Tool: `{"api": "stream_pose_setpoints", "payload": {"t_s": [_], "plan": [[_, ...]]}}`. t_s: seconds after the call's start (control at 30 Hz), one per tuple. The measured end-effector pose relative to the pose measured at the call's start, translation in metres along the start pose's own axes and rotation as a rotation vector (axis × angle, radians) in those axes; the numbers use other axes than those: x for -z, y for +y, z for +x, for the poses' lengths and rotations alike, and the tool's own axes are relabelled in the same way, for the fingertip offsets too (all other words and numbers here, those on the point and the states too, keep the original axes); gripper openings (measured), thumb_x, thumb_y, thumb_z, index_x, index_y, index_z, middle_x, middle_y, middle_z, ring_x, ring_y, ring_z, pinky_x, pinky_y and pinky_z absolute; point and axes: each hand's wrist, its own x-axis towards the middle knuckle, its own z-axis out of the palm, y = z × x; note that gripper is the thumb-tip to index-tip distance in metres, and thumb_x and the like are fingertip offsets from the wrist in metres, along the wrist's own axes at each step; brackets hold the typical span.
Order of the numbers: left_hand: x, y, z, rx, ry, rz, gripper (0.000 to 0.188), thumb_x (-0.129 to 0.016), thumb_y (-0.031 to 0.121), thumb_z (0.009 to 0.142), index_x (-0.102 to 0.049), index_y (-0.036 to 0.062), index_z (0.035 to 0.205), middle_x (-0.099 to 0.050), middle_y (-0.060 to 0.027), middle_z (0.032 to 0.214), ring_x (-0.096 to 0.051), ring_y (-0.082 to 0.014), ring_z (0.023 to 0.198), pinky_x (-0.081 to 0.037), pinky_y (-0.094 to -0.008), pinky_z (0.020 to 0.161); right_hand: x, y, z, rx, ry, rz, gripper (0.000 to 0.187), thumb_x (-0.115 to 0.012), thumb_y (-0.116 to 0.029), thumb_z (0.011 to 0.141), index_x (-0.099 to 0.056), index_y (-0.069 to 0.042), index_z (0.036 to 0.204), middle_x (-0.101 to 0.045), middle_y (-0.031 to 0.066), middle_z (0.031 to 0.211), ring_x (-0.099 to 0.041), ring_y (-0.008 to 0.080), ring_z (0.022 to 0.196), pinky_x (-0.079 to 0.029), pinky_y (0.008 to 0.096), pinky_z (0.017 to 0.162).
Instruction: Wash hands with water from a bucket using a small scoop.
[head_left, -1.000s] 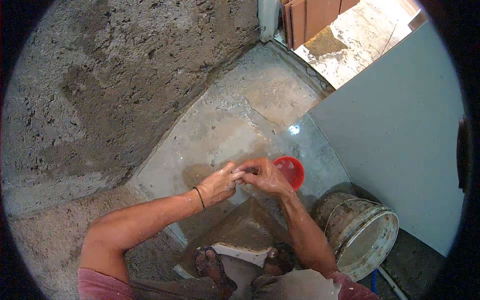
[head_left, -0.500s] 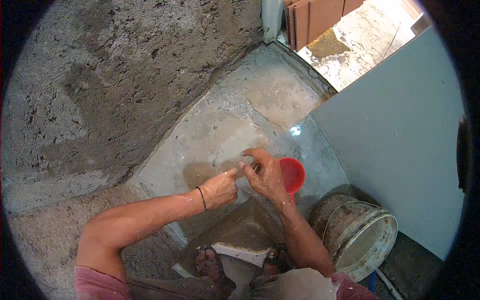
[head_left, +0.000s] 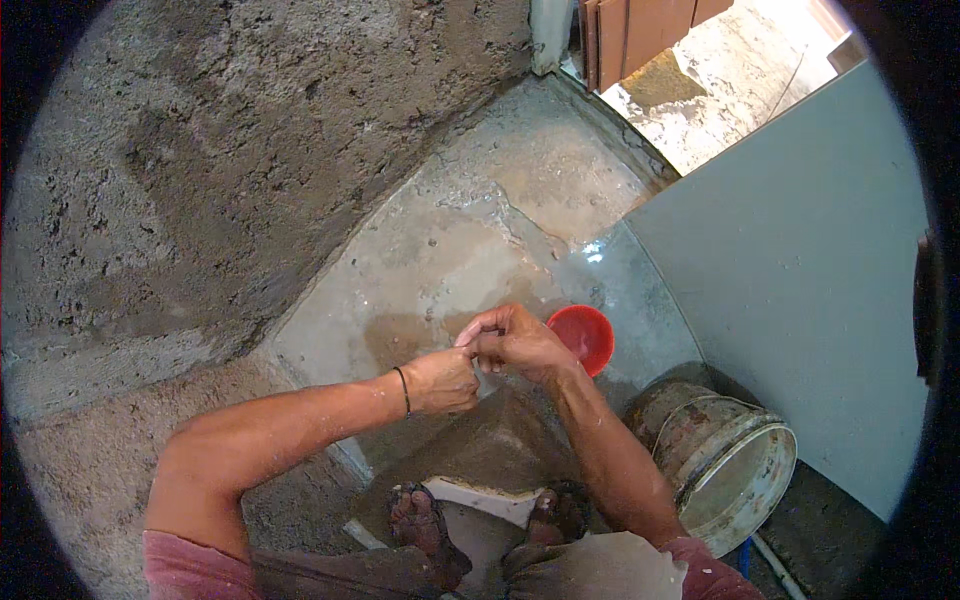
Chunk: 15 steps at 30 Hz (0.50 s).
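Brought right hand [head_left: 515, 341] to left hand [head_left: 442, 383], cannot tell grasp; near floor's [head_left: 430, 265] right edge, hold likely light red bowl [head_left: 585, 339] by rim.

Bowl [head_left: 590, 342] on floor [head_left: 455, 270], bucket [head_left: 700, 440] to its right, wall [head_left: 240, 170] at left

The floor [head_left: 440, 270] here is pale grey and wet, blotched with darker damp patches, a ragged line crossing its far part and light glinting off one spot. A red bowl [head_left: 600, 337] sits on it; a grimy bucket [head_left: 688, 428] is near that, toward me. A thin pale pipe [head_left: 779, 568] lies beside the bucket, where the ground looks darker.
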Motion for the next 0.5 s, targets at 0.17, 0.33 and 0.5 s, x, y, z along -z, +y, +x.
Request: {"api": "stream_pose_setpoints", "payload": {"t_s": [0.17, 0.33, 0.5], "plan": [[-0.011, 0.004, 0.002, 0.036, 0.018, -0.017, 0.019, -0.063, 0.028, 0.071, -0.067, 0.0187, 0.055, -0.066, -0.0017, 0.061, -0.066, -0.0227, 0.062, -0.047, -0.0413, 0.059, -0.003, 0.008, 0.007, 0.021, 0.020, -0.058, 0.007, -0.067, -0.005, 0.086, -0.073, -0.002, 0.089, -0.065, -0.0002, 0.070, -0.057, 0.0071, 0.059, -0.043, 0.0236, 0.053], [-0.014, 0.004, 0.001, 0.022, 0.014, -0.004, 0.019, -0.063, 0.027, 0.071, -0.066, 0.0185, 0.054, -0.066, -0.0021, 0.060, -0.065, -0.0221, 0.063, -0.045, -0.0401, 0.058, -0.002, 0.018, 0.007, 0.007, 0.018, 0.146, 0.006, -0.067, -0.006, 0.087, -0.071, -0.002, 0.087, -0.064, 0.0004, 0.070, -0.056, 0.0071, 0.058, -0.043, 0.0239, 0.052], [0.000, -0.003, -0.002, 0.003, 0.013, 0.085, 0.019, -0.063, 0.027, 0.071, -0.066, 0.0188, 0.054, -0.067, -0.0019, 0.062, -0.064, -0.0207, 0.062, -0.045, -0.0401, 0.058, -0.005, 0.016, 0.013, 0.035, 0.070, -0.058, 0.007, -0.065, -0.005, 0.087, -0.070, 0.000, 0.084, -0.063, 0.0004, 0.068, -0.057, 0.0079, 0.058, -0.044, 0.0242, 0.051]]}}
